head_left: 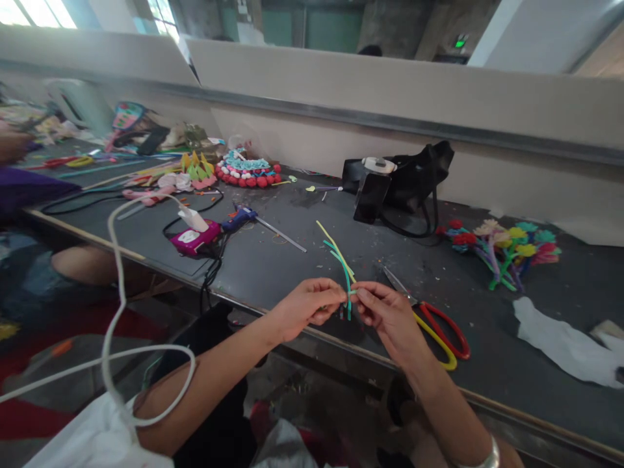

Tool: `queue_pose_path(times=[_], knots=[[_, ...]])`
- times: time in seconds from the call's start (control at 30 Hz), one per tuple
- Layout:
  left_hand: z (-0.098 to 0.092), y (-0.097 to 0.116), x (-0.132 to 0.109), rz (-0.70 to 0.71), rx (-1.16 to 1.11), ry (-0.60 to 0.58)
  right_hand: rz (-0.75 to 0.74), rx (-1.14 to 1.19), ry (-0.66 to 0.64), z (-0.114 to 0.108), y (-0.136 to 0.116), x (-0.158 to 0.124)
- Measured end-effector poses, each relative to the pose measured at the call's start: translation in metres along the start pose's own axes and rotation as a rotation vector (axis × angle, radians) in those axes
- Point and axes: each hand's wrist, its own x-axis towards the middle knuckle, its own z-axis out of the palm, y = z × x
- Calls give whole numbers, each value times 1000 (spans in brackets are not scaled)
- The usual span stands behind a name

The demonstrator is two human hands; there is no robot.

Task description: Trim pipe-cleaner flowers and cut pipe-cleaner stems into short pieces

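Note:
Green pipe cleaners (349,280) cross between my two hands near the table's front edge. My left hand (319,300) pinches them from the left, fingertips closed. From the right, my right hand (383,307) pinches a short light-green end, its fingers also closed. A yellow pipe cleaner (329,238) lies just beyond the hands, partly behind the green ones. Scissors (441,330) with red and yellow handles rest beside my right hand, blades pointing away to the left. The exact crossing point is partly covered by my fingertips.
A glue gun (238,218) and magenta power adapter (195,238) with a white cable (114,305) lie left. Behind stand a bead-trimmed craft piece (247,170) and black bag (414,175). Pipe-cleaner flowers (507,247) and white paper (560,341) lie right. A person's purple sleeve (34,188) shows far left.

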Motion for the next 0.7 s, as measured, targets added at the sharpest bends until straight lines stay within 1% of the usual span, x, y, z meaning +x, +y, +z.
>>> queue_pose_path(times=[0.1,0.2,0.23,0.3,0.37,0.47,0.5,0.53,0.6,0.7], knots=[[3,-2,0,7,16,37,-43,-95,-5,2,4,-2],[4,-3,1,-5,40,91,-135,-327,6,2,7,-4],[4,-3,1,-14,57,102,-166,-391,17,1,7,-4],[4,-2,0,-37,124,95,-205,-444,60,-3,7,-3],[2,-1,-2,-58,274,18,-220,-445,108,-9,6,-1],[0,0,-9,-57,584,-159,-212,-429,126,-18,3,1],[-1,0,-11,-51,661,-199,-212,-426,123,-20,3,0],[-1,0,-12,-45,708,-213,-211,-421,121,-21,3,-1],[-1,-1,-11,-20,708,-180,-206,-406,111,-20,3,-4],[1,-3,-6,76,583,-47,-189,-396,81,-15,6,-9]])
